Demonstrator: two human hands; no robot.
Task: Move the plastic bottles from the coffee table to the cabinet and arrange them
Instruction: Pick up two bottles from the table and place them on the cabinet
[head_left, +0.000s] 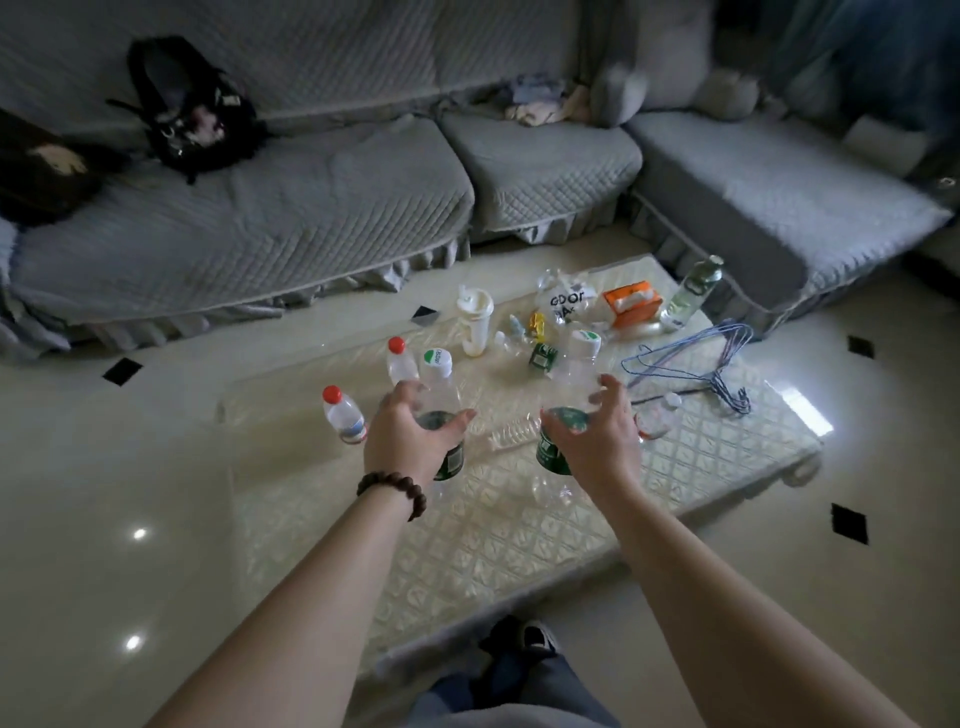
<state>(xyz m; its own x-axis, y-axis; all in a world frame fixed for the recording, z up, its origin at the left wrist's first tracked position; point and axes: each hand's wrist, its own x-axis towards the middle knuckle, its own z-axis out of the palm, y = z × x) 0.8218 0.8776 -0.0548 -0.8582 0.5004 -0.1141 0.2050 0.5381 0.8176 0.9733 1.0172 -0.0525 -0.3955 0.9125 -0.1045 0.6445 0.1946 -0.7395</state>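
Observation:
Two clear plastic bottles with green labels and white-green caps stand on the coffee table. My left hand wraps round the left bottle at its label. The right bottle sits in the curled fingers and thumb of my right hand. Two small red-capped bottles stand to the left of my left hand. A crushed clear bottle lies between my hands. A small white-capped bottle is right of my right hand, and a tall green-topped bottle stands at the table's far corner.
Further back on the table are a white tumbler, a printed plastic bag, an orange tissue pack and wire hangers. A grey sofa with a black backpack runs behind. The tiled floor surrounds the table; my foot is at its near edge.

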